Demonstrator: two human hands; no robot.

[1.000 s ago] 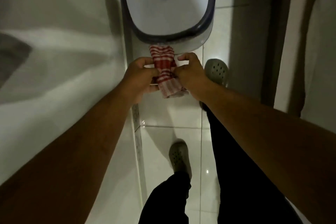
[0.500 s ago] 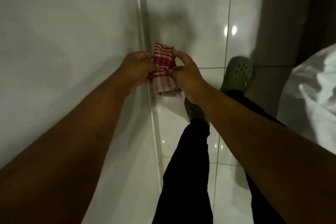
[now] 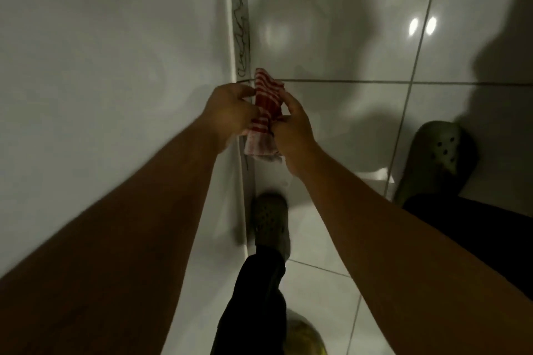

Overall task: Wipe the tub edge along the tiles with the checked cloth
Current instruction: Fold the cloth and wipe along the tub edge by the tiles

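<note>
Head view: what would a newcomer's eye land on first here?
The red-and-white checked cloth at centre, bunched between the left hand and right hand, above the floor rather than on any surface. Next, dark scribbled marks run up the tub edge where it meets the glossy floor tiles. A green clog stands at right.

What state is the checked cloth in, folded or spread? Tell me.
Folded: the checked cloth is bunched narrow between the left hand and right hand.
</note>
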